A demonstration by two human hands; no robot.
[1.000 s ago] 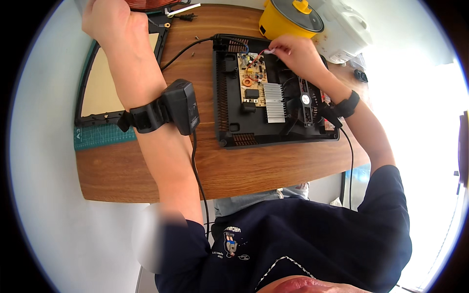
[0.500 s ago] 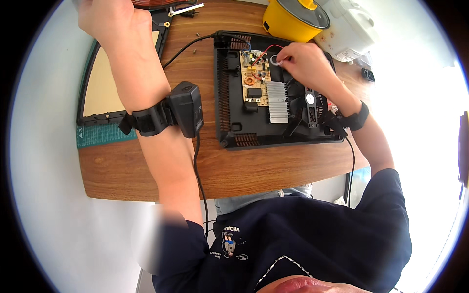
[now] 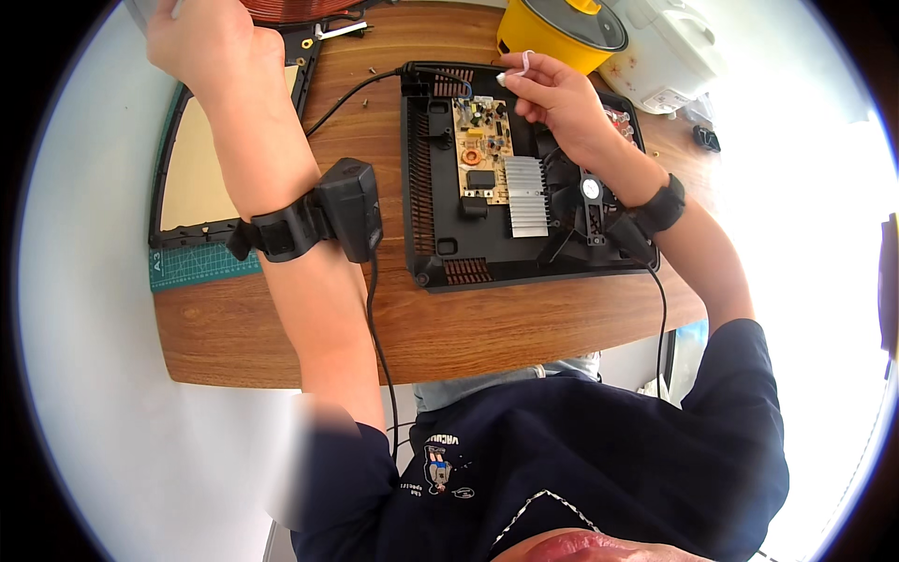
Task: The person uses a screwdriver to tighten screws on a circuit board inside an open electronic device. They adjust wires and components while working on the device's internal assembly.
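Observation:
An opened induction cooker base (image 3: 435,234), black plastic, lies on the table. Inside are a tan circuit board (image 3: 482,140), a finned silver heat sink (image 3: 527,197) and a black fan (image 3: 590,192). Over its far edge, my right hand (image 3: 562,98) pinches a thin white wire with a small white connector (image 3: 503,80) at its end. My left hand (image 3: 211,42) is raised at the upper left beside the copper coil (image 3: 290,9). Its fingers are mostly hidden or cut off by the picture's rim, so its grip does not show.
A black-framed panel (image 3: 201,178) with a cream surface lies at left on a green cutting mat (image 3: 197,267). A yellow pot (image 3: 552,37) and a white rice cooker (image 3: 660,51) stand behind the base. A black power cord (image 3: 351,94) crosses the table, near loose screws (image 3: 365,101).
My right hand has moved up and left, lifting the white wire from inside the base to over its far edge. A red wire seen above the board no longer shows. My left hand barely shifted.

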